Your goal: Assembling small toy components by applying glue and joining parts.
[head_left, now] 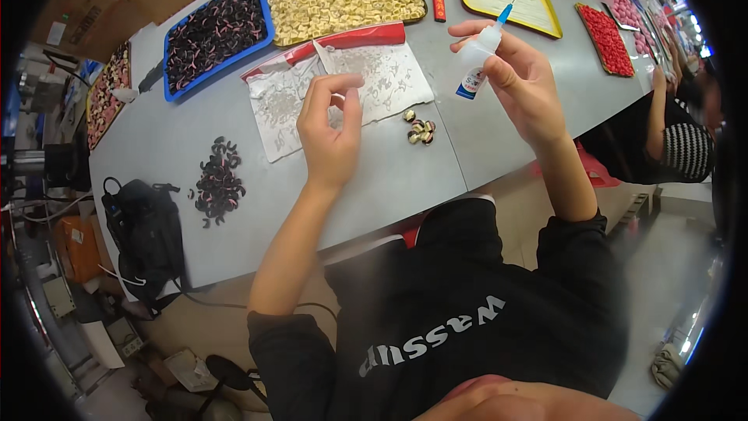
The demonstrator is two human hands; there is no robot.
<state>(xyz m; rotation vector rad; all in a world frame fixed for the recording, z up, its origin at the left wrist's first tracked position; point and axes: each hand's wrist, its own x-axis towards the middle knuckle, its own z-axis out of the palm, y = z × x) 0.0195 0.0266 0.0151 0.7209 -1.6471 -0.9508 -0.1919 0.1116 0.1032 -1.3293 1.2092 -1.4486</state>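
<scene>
My right hand (pixel 534 97) is raised over the right part of the table, its fingers wrapped round a small white glue bottle (pixel 478 51) with a blue needle tip pointing up. Over the white paper sheets (pixel 284 105), strewn with small grey bits, hovers my left hand (pixel 331 132). Its thumb and forefinger come together in a pinch; anything between the tips is too small to make out. A few round cream-and-black pieces (pixel 421 132) lie between my hands. To the left is a loose pile of black-and-pink curved pieces (pixel 218 183).
Behind the papers stand a blue tray (pixel 170 70) of black curved pieces and a tray (pixel 425 12) of cream pieces. A red lighter (pixel 439 5) lies beside a yellow-rimmed tray (pixel 510 22). A black bag (pixel 144 226) sits at the left edge. Another person (pixel 662 136) works at right.
</scene>
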